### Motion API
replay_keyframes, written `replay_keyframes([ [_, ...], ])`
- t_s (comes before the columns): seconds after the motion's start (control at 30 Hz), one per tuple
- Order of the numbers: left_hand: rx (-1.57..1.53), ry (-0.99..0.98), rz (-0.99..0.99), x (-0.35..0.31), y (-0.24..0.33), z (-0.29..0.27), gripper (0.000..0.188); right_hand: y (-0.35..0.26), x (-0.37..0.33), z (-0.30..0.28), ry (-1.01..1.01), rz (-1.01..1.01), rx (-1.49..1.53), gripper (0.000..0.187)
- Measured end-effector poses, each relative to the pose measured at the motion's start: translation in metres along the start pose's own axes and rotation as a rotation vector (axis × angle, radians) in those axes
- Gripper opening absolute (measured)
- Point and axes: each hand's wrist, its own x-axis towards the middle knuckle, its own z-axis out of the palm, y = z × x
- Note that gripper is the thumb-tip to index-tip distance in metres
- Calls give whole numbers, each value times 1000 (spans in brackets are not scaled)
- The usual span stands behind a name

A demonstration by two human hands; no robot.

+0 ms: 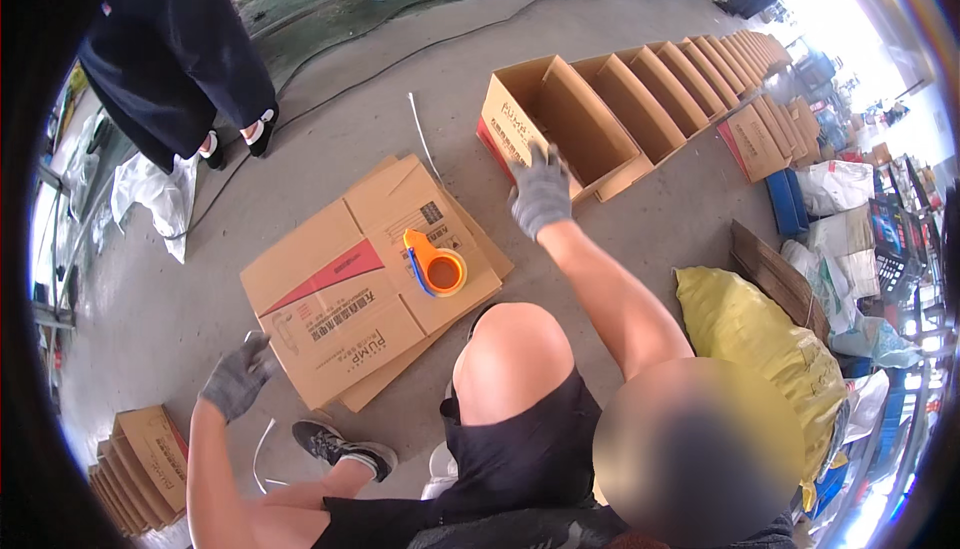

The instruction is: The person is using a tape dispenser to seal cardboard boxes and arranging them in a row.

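Note:
My right hand (541,192), in a grey glove, reaches forward to the front wall of the nearest open cardboard box (506,121). Its fingers are stretched out and overlap that wall; I cannot tell how firmly they touch. My left hand (236,379), gloved in grey too, is beside the near left corner of a stack of flattened cartons (315,324). The left fingers are apart, with nothing visible in them. On the top carton, printed with a red wedge, lies an orange tape dispenser (436,264) with a blue edge.
Open boxes (655,89) run in a row toward the far right. A yellow sack (750,334) bulges at my right. More folded cartons (150,464) stand at lower left. A person in dark trousers (180,49) stands at far left near a plastic sheet (155,194). White straps (422,134) lie about.

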Motion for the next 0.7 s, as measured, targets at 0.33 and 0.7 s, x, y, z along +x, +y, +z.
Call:
replay_keyframes([
  [0.33,-359,108,-11,-15,-89,13,54,71,49,47,-606,317,75,45],
  [0.7,-209,34,-20,9,-77,6,59,19,69,55,-59,-192,367,27],
])
